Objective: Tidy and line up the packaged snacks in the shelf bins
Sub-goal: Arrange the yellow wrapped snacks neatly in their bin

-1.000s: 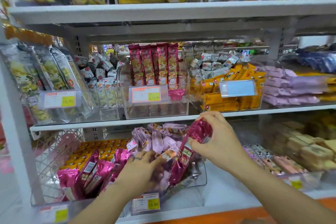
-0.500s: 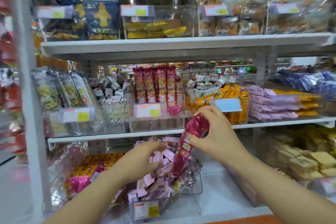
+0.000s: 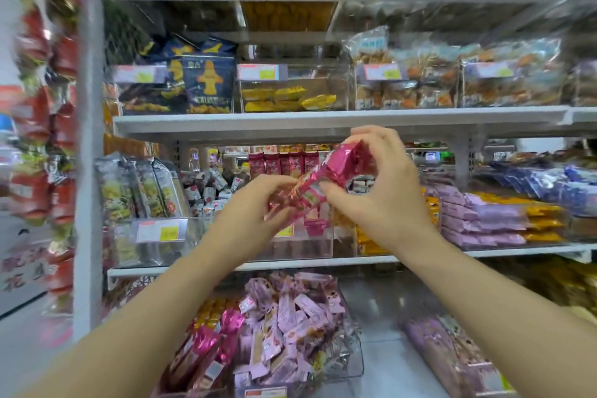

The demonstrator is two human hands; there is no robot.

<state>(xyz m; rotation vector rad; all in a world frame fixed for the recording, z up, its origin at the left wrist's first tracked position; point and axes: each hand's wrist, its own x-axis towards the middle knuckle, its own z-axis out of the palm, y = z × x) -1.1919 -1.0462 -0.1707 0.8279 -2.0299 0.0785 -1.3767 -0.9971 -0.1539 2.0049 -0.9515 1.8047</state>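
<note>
The pink snack packet [image 3: 326, 179] slants up-right, lower end pinched by the left hand [image 3: 255, 215], upper end by the right hand [image 3: 386, 194].

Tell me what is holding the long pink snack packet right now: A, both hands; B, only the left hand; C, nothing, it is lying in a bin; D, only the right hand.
A: the right hand pinches the upper end of the pink packet and the left hand grips its lower end, so it is held up between the two.
</note>
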